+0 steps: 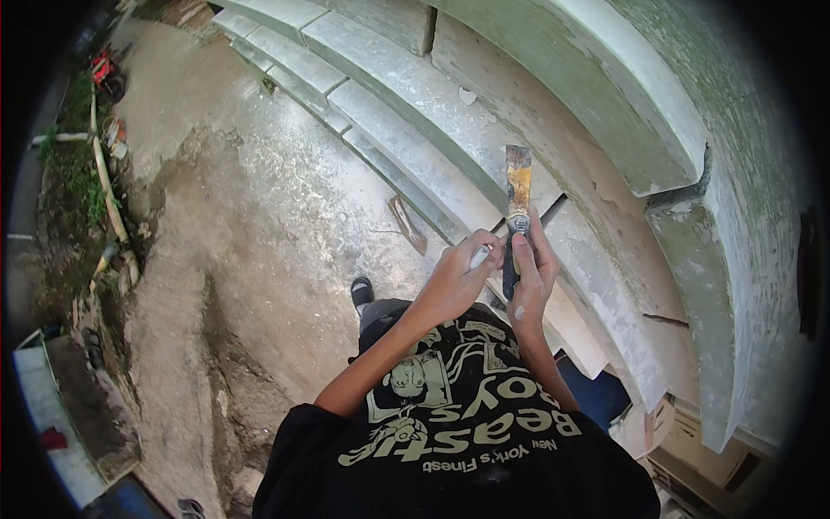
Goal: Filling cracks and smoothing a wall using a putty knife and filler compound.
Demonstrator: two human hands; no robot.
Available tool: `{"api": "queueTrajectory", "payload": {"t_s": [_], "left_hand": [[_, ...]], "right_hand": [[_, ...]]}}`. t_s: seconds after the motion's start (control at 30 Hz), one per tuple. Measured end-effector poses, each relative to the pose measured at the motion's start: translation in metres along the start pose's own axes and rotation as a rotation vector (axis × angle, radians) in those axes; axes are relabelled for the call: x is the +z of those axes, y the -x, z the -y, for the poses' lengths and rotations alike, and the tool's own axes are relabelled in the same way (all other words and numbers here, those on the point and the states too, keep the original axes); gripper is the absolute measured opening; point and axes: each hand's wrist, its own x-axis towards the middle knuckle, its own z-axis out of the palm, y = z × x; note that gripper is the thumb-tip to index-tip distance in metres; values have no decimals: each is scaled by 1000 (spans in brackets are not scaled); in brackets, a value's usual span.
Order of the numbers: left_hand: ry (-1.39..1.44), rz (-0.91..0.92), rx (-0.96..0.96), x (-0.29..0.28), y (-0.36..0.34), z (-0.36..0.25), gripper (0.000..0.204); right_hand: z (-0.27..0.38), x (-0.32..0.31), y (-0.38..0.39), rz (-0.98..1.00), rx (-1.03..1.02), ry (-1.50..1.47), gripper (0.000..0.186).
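Note:
My right hand [533,278] is closed round the black handle of a scraper [518,186], its thumb lying along the handle. The scraper's blade points up and away from me, with yellow and dark rusty patches on it. Close beside the handle, my left hand [454,281] is closed with its fingers bent. A small white stick-like piece [480,256] shows in that hand; its exact kind is unclear. The left fingertips are close to the scraper's handle, and I cannot tell whether they touch it.
Concrete steps [380,112], pale and greenish, run from the upper left down to the right. A higher ledge [596,95] stands at the right. A thin brown bent object [406,223] lies on the rough concrete ground [285,182]. Far left are a bamboo pole [104,173] and a red motorcycle [105,76].

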Motion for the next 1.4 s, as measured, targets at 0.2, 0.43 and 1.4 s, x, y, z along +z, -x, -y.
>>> {"api": "queueTrajectory", "payload": {"t_s": [0.2,0.43,1.4], "left_hand": [[46,191,44,-65,-3,-18,44],[-96,411,118,-106,-33,-27,43],[-421,968,131,-156,-211,-69,48]], "right_hand": [[-27,76,7,-402,-191,-204,56],[-29,110,1,-580,-206,-277,58],[-5,145,-180,-1134,-642,-609,49]]}}
